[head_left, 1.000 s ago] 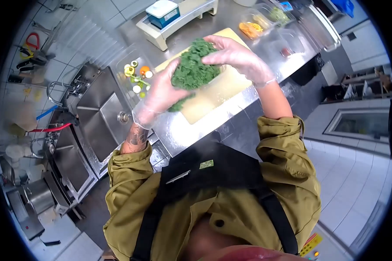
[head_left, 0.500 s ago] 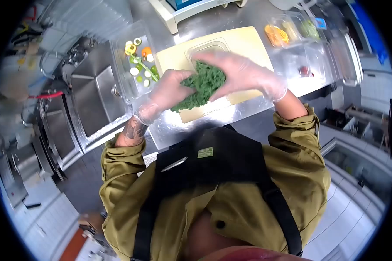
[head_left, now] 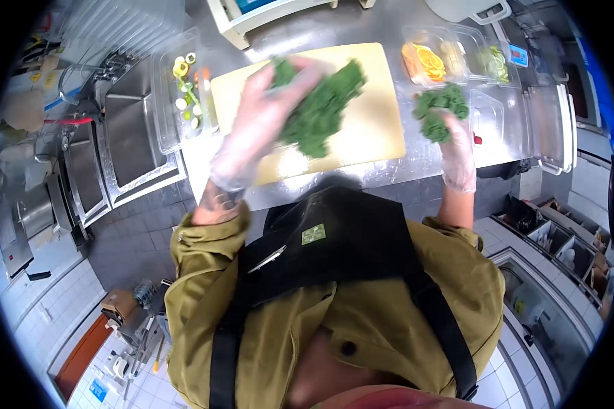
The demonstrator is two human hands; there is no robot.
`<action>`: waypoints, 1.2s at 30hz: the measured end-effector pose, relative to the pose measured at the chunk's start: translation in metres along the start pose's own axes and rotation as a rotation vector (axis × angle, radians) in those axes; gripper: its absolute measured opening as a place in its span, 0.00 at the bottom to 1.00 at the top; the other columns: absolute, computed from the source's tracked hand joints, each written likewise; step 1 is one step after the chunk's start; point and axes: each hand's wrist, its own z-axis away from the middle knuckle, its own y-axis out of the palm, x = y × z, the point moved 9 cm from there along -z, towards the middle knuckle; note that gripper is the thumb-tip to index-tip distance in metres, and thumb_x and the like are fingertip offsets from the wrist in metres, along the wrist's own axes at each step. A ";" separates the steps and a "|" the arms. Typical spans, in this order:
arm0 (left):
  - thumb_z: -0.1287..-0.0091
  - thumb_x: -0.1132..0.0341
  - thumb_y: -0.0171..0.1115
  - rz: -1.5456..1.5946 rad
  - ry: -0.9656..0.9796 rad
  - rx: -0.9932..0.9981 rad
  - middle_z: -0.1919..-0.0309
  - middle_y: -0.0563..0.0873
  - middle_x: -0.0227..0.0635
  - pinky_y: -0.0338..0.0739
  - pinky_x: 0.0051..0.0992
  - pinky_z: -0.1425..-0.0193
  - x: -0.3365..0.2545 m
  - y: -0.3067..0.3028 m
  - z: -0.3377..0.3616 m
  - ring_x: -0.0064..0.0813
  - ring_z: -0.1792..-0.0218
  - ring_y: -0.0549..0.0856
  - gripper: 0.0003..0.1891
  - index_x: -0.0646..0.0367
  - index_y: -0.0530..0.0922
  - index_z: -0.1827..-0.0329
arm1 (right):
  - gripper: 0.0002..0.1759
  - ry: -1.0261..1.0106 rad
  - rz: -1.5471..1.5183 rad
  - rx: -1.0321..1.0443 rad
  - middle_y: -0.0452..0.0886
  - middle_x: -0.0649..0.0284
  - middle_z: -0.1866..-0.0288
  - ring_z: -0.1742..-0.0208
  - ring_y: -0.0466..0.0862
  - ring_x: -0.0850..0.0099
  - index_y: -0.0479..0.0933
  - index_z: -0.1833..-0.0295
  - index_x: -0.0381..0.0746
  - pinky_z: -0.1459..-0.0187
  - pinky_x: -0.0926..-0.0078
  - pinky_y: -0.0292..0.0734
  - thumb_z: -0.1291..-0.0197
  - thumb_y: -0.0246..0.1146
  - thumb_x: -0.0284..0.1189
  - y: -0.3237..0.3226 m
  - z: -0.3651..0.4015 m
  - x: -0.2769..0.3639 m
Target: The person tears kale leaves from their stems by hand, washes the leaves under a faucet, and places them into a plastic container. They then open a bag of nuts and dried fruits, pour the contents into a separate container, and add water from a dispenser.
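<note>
My left hand [head_left: 262,112], in a clear glove and smeared by motion, is closed round a large bunch of dark green curly kale [head_left: 324,109]. The leaves spread to the right over a pale yellow cutting board [head_left: 372,136]. To the right of the board, my gloved right hand [head_left: 457,153] grips a smaller bunch of curly kale [head_left: 440,110] above the steel counter. Beside that hand lies a clear plastic container [head_left: 488,116] with a small red thing near its lower edge.
Clear tubs at the back right hold orange slices [head_left: 430,63] and green slices [head_left: 496,66]. A clear bin [head_left: 160,102] of cut vegetables stands left of the board, beside a steel sink [head_left: 133,136]. Behind the board is a cream-coloured stand [head_left: 269,24].
My hands were together round the kale over the board. Now they are apart, kale in each; the right hand has moved far right. The clear container on the board no longer shows.
</note>
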 end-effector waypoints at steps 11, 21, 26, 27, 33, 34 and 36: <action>0.34 0.61 0.63 -0.151 0.185 -0.294 0.58 0.82 0.35 0.73 0.28 0.45 0.115 0.064 -0.126 0.26 0.53 0.79 0.20 0.61 0.75 0.44 | 0.22 -0.272 -0.049 -0.240 0.79 0.64 0.45 0.47 0.79 0.74 0.73 0.41 0.37 0.43 0.76 0.72 0.42 0.65 0.23 0.011 -0.002 0.022; 0.33 0.68 0.61 0.221 -0.027 -0.092 0.67 0.82 0.28 0.76 0.17 0.63 0.072 -0.017 -0.002 0.15 0.70 0.80 0.10 0.62 0.80 0.52 | 0.20 0.238 -0.224 0.393 0.80 0.61 0.53 0.56 0.79 0.72 0.72 0.41 0.37 0.55 0.72 0.76 0.34 0.57 0.38 0.196 -0.012 -0.046; 0.34 0.67 0.63 -0.034 0.081 -0.183 0.70 0.83 0.26 0.75 0.16 0.62 0.075 -0.082 0.019 0.14 0.68 0.79 0.09 0.61 0.82 0.55 | 0.31 0.297 -0.038 0.441 0.76 0.53 0.42 0.45 0.78 0.66 0.65 0.34 0.31 0.40 0.67 0.72 0.43 0.59 0.30 0.190 -0.038 -0.071; 0.35 0.67 0.64 -0.108 0.093 -0.214 0.71 0.83 0.26 0.75 0.16 0.62 0.074 -0.093 0.021 0.13 0.68 0.79 0.08 0.61 0.82 0.56 | 0.33 0.239 -0.050 0.458 0.75 0.55 0.40 0.44 0.78 0.66 0.64 0.33 0.32 0.39 0.67 0.71 0.44 0.62 0.30 0.197 -0.046 -0.060; 0.35 0.69 0.64 -0.486 -0.007 0.011 0.69 0.83 0.25 0.73 0.16 0.58 0.069 -0.086 0.028 0.12 0.66 0.78 0.08 0.61 0.82 0.55 | 0.34 -0.122 0.868 0.735 0.79 0.59 0.44 0.43 0.78 0.67 0.72 0.38 0.38 0.40 0.69 0.69 0.50 0.73 0.38 0.269 -0.031 -0.026; 0.35 0.68 0.63 -0.398 0.024 -0.012 0.68 0.83 0.25 0.73 0.16 0.59 0.066 -0.088 0.028 0.12 0.66 0.78 0.09 0.61 0.82 0.54 | 0.33 -0.072 0.959 0.821 0.80 0.59 0.45 0.44 0.78 0.67 0.74 0.40 0.39 0.40 0.70 0.70 0.52 0.74 0.39 0.272 -0.033 -0.035; 0.34 0.66 0.63 -0.218 0.081 -0.069 0.68 0.82 0.25 0.73 0.17 0.59 0.061 -0.095 0.028 0.13 0.67 0.78 0.10 0.60 0.81 0.53 | 0.28 -0.059 0.998 0.775 0.83 0.57 0.52 0.49 0.80 0.71 0.78 0.46 0.37 0.45 0.73 0.72 0.51 0.74 0.40 0.264 -0.040 -0.038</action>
